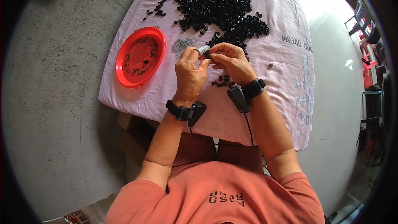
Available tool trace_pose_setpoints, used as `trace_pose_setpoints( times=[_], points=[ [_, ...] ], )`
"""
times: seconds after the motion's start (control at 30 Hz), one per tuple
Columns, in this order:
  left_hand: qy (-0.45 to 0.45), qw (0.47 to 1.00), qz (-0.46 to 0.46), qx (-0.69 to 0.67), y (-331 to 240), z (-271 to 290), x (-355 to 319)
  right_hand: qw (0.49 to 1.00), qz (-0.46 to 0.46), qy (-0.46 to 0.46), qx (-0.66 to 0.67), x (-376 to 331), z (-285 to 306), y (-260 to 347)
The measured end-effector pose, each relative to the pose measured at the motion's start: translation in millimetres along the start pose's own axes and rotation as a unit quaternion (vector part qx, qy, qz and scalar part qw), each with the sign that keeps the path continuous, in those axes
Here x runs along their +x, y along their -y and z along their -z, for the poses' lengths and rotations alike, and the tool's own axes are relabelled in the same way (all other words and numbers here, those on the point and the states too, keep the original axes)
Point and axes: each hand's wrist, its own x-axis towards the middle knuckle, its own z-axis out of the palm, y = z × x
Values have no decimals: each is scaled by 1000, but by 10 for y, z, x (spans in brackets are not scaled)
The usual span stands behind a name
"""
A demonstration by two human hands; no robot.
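My left hand (188, 74) and my right hand (234, 63) meet over the table, fingertips almost touching. Both pinch a small black piece (208, 54), mostly hidden by the fingers. A silver-grey wrapping (202, 50) covers what looks like my left index finger. Just beyond the left hand lies a tangle of thin grey strands (182, 46). A large heap of shiny black pieces (215, 4) spreads past both hands. Under my right wrist sits a small group of black pieces (224, 81).
A red round basin (119, 68) with black pieces in it stands at the left. One loose piece (270, 64) lies to the right on the pink printed cloth (286, 99). Dark chairs (360, 16) line the far right. Black devices with cables are strapped to both wrists.
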Motion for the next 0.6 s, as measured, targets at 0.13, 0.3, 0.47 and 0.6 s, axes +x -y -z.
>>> trace_pose_setpoints(
  times=[0.13, 0.3, 0.47, 0.6],
  points=[
    [35, 999, 11, 5, -4, 23, 9, 1000, -7, -4, -8, -14, 20, 29],
    [44, 999, -3, 15, 6, 37, 23, 999, -10, 16, -36, 5, 57, -4],
    [52, 999, -14, 12, -12, 42, 11, 998, 2, 6, -57, 15, 72, -15],
    [69, 998, 2, 5, -5, 40, -9, 997, 14, 10, -78, 19, 79, -27]
  ],
)
